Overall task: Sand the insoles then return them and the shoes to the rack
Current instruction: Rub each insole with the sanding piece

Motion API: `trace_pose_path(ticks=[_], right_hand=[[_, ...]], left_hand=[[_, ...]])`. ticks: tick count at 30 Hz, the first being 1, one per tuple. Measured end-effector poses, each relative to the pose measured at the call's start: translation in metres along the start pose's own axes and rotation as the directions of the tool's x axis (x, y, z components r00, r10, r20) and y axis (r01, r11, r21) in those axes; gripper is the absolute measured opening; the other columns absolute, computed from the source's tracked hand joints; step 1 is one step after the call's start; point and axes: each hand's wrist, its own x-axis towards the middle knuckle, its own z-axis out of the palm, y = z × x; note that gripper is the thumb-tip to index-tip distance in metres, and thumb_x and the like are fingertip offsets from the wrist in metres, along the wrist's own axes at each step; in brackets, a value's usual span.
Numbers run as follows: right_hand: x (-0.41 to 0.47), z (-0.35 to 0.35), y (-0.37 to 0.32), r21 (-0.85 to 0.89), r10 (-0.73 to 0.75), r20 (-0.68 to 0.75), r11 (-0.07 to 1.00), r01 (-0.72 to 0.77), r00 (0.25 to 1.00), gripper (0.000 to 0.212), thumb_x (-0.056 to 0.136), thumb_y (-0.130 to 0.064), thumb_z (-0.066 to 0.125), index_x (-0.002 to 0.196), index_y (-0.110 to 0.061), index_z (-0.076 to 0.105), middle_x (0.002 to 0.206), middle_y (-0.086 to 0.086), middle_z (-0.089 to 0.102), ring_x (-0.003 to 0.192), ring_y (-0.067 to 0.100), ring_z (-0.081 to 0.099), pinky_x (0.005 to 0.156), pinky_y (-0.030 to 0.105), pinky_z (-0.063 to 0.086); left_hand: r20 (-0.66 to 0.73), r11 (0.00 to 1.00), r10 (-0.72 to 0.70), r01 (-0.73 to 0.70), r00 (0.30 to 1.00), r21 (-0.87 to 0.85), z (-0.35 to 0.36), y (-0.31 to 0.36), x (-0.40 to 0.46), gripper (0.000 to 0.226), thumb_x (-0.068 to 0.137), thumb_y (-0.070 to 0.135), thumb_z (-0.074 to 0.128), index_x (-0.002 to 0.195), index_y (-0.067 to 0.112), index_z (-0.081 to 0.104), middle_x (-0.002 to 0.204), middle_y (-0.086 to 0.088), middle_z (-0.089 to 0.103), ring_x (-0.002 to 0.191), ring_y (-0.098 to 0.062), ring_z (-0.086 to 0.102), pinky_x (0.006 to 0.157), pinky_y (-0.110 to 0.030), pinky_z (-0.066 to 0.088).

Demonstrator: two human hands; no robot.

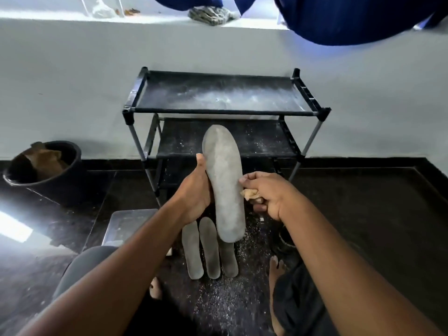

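insole (224,183) first: the big grey one stands nearly upright in front of you, long axis running up and down, rounded toe up over the rack's middle shelf, heel down above the floor. behind it the rack (225,112) sits against the pale wall, its dusty shelves bare, with open dark floor (363,214) to its right and a black bucket (46,166) well apart on its left. your left hand (194,190) grips the insole's left edge, thumb lying up along the rim, fingers (257,209) wrapped round the back where only a tip or two shows past the right edge. your right hand (266,192) is curled nearly closed round a crumpled tan piece of sandpaper (251,194), its knuckles just touching the insole's right edge at mid-length. below, three more insoles (209,248) lie side by side on the floor, long axes pointing away from you, the rightmost partly hidden by the held one's heel. a grey tray (126,221) lies just left of them. pale sanding grit (218,299) speckles the floor near your bare feet.
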Motion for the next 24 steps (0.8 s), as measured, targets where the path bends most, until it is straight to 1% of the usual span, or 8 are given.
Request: trace_pose_path(ticks=[3, 5, 8, 11, 14, 18, 21, 24], right_hand=[[-0.006, 0.011, 0.01, 0.104, -0.081, 0.009, 0.991, 0.079, 0.997, 0.007, 0.094, -0.012, 0.067, 0.099, -0.006, 0.068, 0.07, 0.006, 0.064, 0.042, 0.009, 0.035, 0.035, 0.019, 0.022], [-0.007, 0.018, 0.017, 0.138, -0.122, 0.01, 0.983, 0.12, 0.992, 0.006, 0.094, -0.013, 0.068, 0.097, -0.008, 0.069, 0.076, 0.007, 0.069, 0.048, 0.012, 0.045, 0.035, 0.02, 0.025], [-0.003, 0.026, 0.014, 0.044, -0.174, -0.045, 0.983, 0.176, 0.984, 0.004, 0.094, -0.016, 0.068, 0.092, -0.013, 0.071, 0.086, 0.008, 0.073, 0.063, 0.015, 0.062, 0.038, 0.021, 0.039], [0.001, 0.026, 0.005, -0.006, -0.231, -0.123, 0.973, 0.232, 0.965, 0.005, 0.094, -0.019, 0.068, 0.093, -0.015, 0.07, 0.09, 0.006, 0.074, 0.068, 0.014, 0.065, 0.042, 0.02, 0.044], [0.007, 0.019, 0.002, -0.026, -0.27, -0.231, 0.962, 0.272, 0.935, 0.004, 0.095, -0.019, 0.067, 0.094, -0.016, 0.069, 0.092, 0.007, 0.075, 0.064, 0.018, 0.066, 0.043, 0.021, 0.047], [0.013, 0.015, 0.0, -0.016, -0.264, -0.211, 0.964, 0.267, 0.941, 0.006, 0.095, -0.017, 0.066, 0.095, -0.011, 0.068, 0.096, 0.012, 0.074, 0.056, 0.012, 0.064, 0.044, 0.022, 0.049], [0.014, 0.018, 0.0, -0.018, -0.275, -0.174, 0.961, 0.276, 0.945, 0.007, 0.096, -0.016, 0.066, 0.096, -0.009, 0.067, 0.091, 0.01, 0.073, 0.049, 0.008, 0.061, 0.04, 0.016, 0.044], [0.014, 0.02, 0.001, -0.051, -0.332, -0.179, 0.943, 0.329, 0.926, 0.011, 0.095, -0.022, 0.068, 0.096, -0.011, 0.068, 0.088, 0.011, 0.074, 0.059, 0.009, 0.064, 0.043, 0.014, 0.045]], left_hand=[[0.063, 0.991, -0.066, 0.073, 0.996, -0.111, -0.007, -0.012, -0.015, 0.084, 0.1, 0.073, 0.013, 0.147, 0.017, 0.053, 0.14, -0.011, 0.066, 0.131, -0.029, 0.063, 0.113, -0.05, 0.044], [0.079, 0.985, -0.096, 0.106, 0.992, -0.139, -0.007, -0.02, -0.016, 0.087, 0.098, 0.077, 0.013, 0.146, 0.017, 0.055, 0.139, -0.013, 0.067, 0.128, -0.032, 0.064, 0.108, -0.053, 0.05], [0.086, 0.982, -0.087, 0.1, 0.992, -0.161, 0.0, -0.02, -0.009, 0.088, 0.098, 0.078, 0.012, 0.145, 0.018, 0.057, 0.135, -0.017, 0.068, 0.125, -0.034, 0.066, 0.099, -0.049, 0.057], [0.065, 0.981, -0.086, 0.096, 0.994, -0.167, 0.005, -0.012, 0.007, 0.09, 0.097, 0.077, 0.007, 0.14, 0.018, 0.059, 0.122, -0.014, 0.075, 0.105, -0.027, 0.076, 0.077, -0.039, 0.064], [0.112, 0.987, -0.085, 0.099, 0.99, -0.128, 0.003, -0.008, 0.017, 0.103, 0.092, 0.081, 0.001, 0.147, 0.012, 0.054, 0.127, -0.017, 0.072, 0.106, -0.031, 0.074, 0.08, -0.04, 0.062], [0.172, 0.997, -0.076, 0.081, 0.982, -0.018, 0.001, -0.016, 0.025, 0.091, 0.098, 0.075, 0.005, 0.146, 0.015, 0.055, 0.134, -0.017, 0.069, 0.123, -0.033, 0.067, 0.1, -0.044, 0.056], [0.165, 0.995, -0.061, 0.073, 0.984, -0.073, -0.002, -0.017, 0.027, 0.083, 0.1, 0.072, 0.015, 0.144, 0.017, 0.059, 0.124, -0.016, 0.072, 0.106, -0.033, 0.071, 0.09, -0.049, 0.059], [0.157, 0.987, -0.061, 0.083, 0.986, -0.137, -0.004, -0.013, 0.029, 0.086, 0.1, 0.074, 0.019, 0.137, 0.011, 0.064, 0.105, -0.015, 0.071, 0.084, -0.026, 0.068, 0.076, -0.044, 0.06]])
